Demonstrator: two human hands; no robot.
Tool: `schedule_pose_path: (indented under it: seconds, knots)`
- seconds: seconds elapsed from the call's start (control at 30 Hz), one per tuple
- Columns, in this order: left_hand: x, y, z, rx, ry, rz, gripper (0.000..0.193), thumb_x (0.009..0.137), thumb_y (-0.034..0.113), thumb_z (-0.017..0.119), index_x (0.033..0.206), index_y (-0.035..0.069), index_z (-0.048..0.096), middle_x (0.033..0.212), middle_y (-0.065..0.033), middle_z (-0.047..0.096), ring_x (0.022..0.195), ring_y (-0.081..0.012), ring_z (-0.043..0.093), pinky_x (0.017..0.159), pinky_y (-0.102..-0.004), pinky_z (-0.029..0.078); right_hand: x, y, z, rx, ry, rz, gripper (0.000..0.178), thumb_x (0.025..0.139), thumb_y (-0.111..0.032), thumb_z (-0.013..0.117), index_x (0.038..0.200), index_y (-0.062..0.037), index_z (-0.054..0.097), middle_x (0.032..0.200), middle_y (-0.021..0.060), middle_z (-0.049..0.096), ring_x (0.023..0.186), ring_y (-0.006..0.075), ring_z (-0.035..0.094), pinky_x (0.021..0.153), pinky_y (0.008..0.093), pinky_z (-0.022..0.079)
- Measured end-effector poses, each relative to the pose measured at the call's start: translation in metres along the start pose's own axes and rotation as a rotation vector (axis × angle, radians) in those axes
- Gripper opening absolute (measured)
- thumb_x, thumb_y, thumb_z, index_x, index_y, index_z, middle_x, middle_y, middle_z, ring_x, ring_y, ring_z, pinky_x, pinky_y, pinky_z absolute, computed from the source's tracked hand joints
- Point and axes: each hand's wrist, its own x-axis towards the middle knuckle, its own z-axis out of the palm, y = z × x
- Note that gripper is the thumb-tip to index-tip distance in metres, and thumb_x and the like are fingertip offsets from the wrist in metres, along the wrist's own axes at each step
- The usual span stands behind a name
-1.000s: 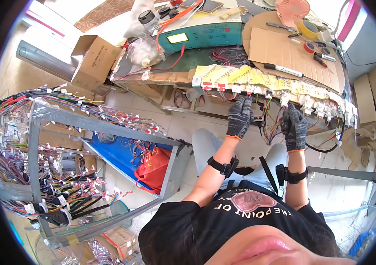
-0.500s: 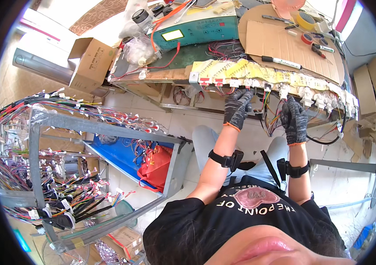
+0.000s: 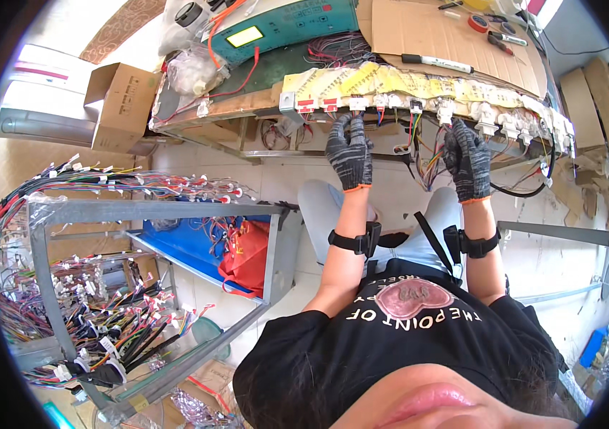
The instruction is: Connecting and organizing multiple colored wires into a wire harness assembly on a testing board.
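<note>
Beneath the white plastic connectors (image 3: 445, 113) edging the green-topped wooden bench (image 3: 276, 71), the left grey-gloved hand (image 3: 349, 151) at one o'clock and right grey-gloved hand (image 3: 467, 160) at two show unclear grips, a grey metal rack (image 3: 154, 209) at nine.

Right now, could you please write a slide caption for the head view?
Gloved left hand and gloved right hand at a row of connectors along a bench edge, near a teal instrument.

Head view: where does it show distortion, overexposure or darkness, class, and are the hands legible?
Head view: the yellow-taped connector strip looks bowed; head view: the pale surface at upper left washes out nearly white; head view: corners go black; head view: left hand and right hand show glove texture fairly clearly.
</note>
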Motion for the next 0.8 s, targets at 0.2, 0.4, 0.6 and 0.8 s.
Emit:
schedule_pose_path:
  seconds: [0.2, 0.4, 0.6, 0.8]
  knots:
    - [0.013, -0.005, -0.002, -0.088, -0.050, -0.131, 0.011, 0.086, 0.015, 0.058, 0.089, 0.005, 0.058, 0.057, 0.0016, 0.050, 0.041, -0.0062, 0.042, 0.036, -0.0218, 0.032, -0.003, -0.002, 0.006, -0.056, -0.007, 0.017, 0.024, 0.088, -0.025, 0.056, 0.067, -0.0140, 0.054, 0.051, -0.0057, 0.044, 0.038, 0.0037, 0.035, 0.035, 0.0186, 0.025]
    - [0.017, -0.005, 0.005, -0.207, 0.014, -0.190, 0.005, 0.084, 0.009, 0.059, 0.083, 0.004, 0.058, 0.062, 0.0025, 0.053, 0.045, -0.0042, 0.039, 0.040, -0.0215, 0.031, 0.001, 0.003, 0.001, -0.033, 0.014, -0.026, 0.014, 0.085, -0.023, 0.060, 0.078, -0.0113, 0.061, 0.058, -0.0045, 0.052, 0.042, 0.0040, 0.041, 0.038, 0.0187, 0.030]
    - [0.024, -0.025, -0.002, 0.003, 0.012, -0.075, 0.015, 0.081, 0.010, 0.062, 0.088, -0.003, 0.063, 0.075, -0.0062, 0.064, 0.062, -0.0132, 0.055, 0.063, -0.0273, 0.046, 0.002, 0.003, -0.001, -0.006, -0.017, -0.003, 0.013, 0.084, -0.023, 0.061, 0.077, -0.0124, 0.061, 0.057, -0.0054, 0.049, 0.041, 0.0040, 0.039, 0.038, 0.0188, 0.030]
    - [0.021, -0.006, -0.015, 0.365, 0.009, 0.288, 0.023, 0.080, 0.018, 0.065, 0.087, -0.004, 0.064, 0.075, -0.0144, 0.066, 0.062, -0.0173, 0.059, 0.063, -0.0311, 0.048, 0.003, 0.002, 0.000, -0.015, -0.003, -0.011, 0.013, 0.084, -0.023, 0.061, 0.077, -0.0132, 0.061, 0.057, -0.0056, 0.050, 0.041, 0.0039, 0.039, 0.038, 0.0187, 0.030]
